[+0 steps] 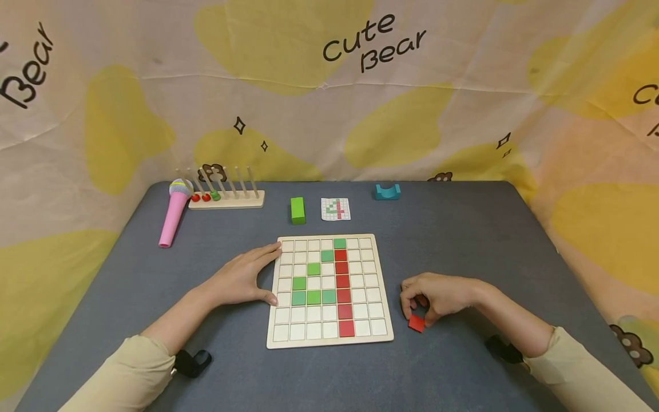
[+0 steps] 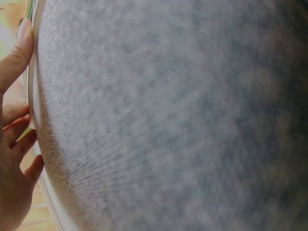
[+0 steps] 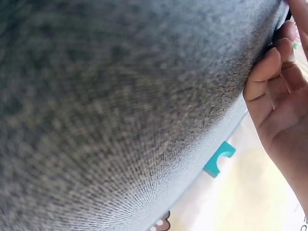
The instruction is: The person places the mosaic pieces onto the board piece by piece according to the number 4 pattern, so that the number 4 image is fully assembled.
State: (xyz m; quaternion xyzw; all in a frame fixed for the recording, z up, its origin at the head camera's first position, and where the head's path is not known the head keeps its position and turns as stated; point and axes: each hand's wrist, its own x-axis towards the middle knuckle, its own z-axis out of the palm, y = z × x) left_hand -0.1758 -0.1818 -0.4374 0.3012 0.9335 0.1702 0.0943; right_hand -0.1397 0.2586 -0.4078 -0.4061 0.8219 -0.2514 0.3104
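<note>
A wooden grid board (image 1: 298, 341) lies flat at the middle of the table, with white squares and coloured tiles. Red tiles (image 1: 342, 281) run down one column; green tiles (image 1: 314, 297) form a diagonal and a short row to its left. Along the board's left edge rests my left hand (image 1: 242, 280), thumb and fingers spread and fairly straight, touching the rim. To the right of the board, my right hand (image 1: 437, 294) is low over the table with curled fingers. Its thumb and fingertips pinch a loose red square tile (image 1: 416, 324).
Behind the board lie a small pattern card (image 1: 336, 209), a green block (image 1: 297, 210) and a teal arch block (image 1: 387, 192). At the back left are a pink toy microphone (image 1: 173, 214) and a wooden peg stand (image 1: 226, 200) with red and green beads. A printed cloth (image 1: 309, 114) hangs behind the table.
</note>
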